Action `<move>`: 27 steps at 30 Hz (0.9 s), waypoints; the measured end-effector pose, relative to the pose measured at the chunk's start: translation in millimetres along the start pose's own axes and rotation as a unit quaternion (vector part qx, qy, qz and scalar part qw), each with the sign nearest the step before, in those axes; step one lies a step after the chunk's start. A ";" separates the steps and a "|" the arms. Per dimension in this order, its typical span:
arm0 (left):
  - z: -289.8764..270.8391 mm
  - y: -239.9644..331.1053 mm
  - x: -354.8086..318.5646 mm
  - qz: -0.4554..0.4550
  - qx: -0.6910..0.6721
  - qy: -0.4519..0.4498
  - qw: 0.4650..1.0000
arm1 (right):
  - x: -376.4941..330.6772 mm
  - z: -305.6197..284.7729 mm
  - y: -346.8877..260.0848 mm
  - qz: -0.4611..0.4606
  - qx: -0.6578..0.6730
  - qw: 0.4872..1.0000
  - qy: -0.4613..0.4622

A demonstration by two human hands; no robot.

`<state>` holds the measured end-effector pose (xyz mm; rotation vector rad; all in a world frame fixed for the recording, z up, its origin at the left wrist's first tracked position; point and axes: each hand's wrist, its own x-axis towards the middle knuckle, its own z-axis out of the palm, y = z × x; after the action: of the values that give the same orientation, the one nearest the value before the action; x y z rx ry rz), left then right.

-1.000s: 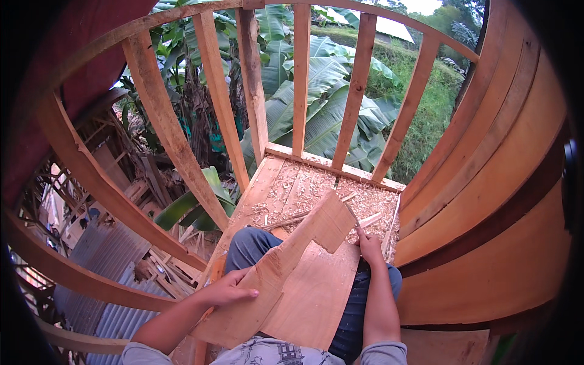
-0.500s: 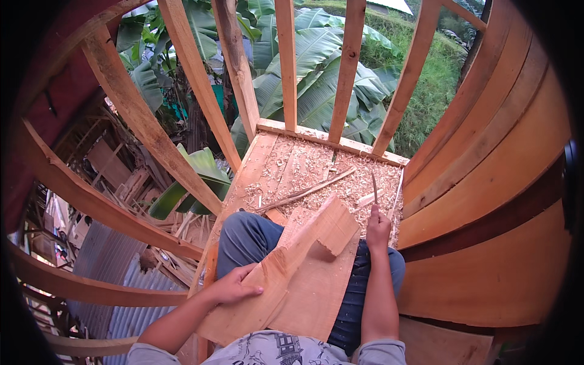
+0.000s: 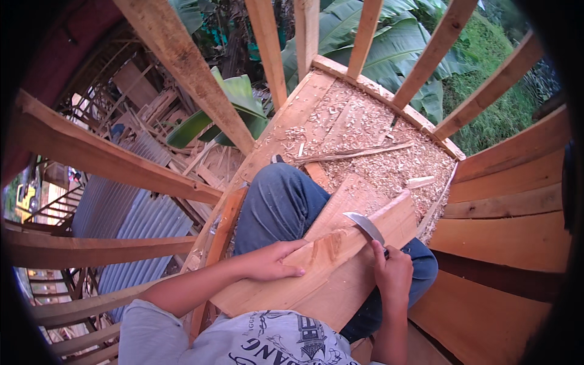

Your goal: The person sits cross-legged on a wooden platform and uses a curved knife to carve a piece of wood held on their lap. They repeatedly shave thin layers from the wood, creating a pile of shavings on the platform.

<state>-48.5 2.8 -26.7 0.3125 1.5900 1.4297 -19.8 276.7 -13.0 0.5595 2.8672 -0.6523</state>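
Note:
My left hand [image 3: 274, 261] grips a piece of pale wooden board [image 3: 322, 261] by its left edge, thumb on top. The piece slants across my lap, its near end at my shirt. Closed round the handle of a curved-blade knife [image 3: 367, 226] is my right hand [image 3: 394, 272]. The blade lies over the upper edge of the piece, its tip pointing left; whether it cuts in, I cannot tell. Under the piece lies a wider flat board [image 3: 350, 295], resting across my jeans-clad legs [image 3: 280, 204].
Wood shavings [image 3: 371, 131] cover the plank floor [image 3: 313, 100] ahead, with a long split stick [image 3: 359, 152] and a small offcut [image 3: 421, 182] among them. Upright slats [image 3: 426, 58] fence the far and left sides. A plank wall [image 3: 499, 237] stands at right. Corrugated sheets [image 3: 146, 231] lie below left.
My right hand has brought the knife left and down, from upright beside the piece to lying over its edge. My left hand keeps its grip. The view has turned.

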 end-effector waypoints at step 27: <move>-7.7 -5.4 13.8 0.010 0.031 0.003 0.999 | 14.9 -12.6 -3.9 0.039 -0.031 0.999 -0.005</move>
<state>-59.5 6.2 -38.8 0.3624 1.6420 1.3994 -35.7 283.7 -3.6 0.6534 2.8292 -0.5494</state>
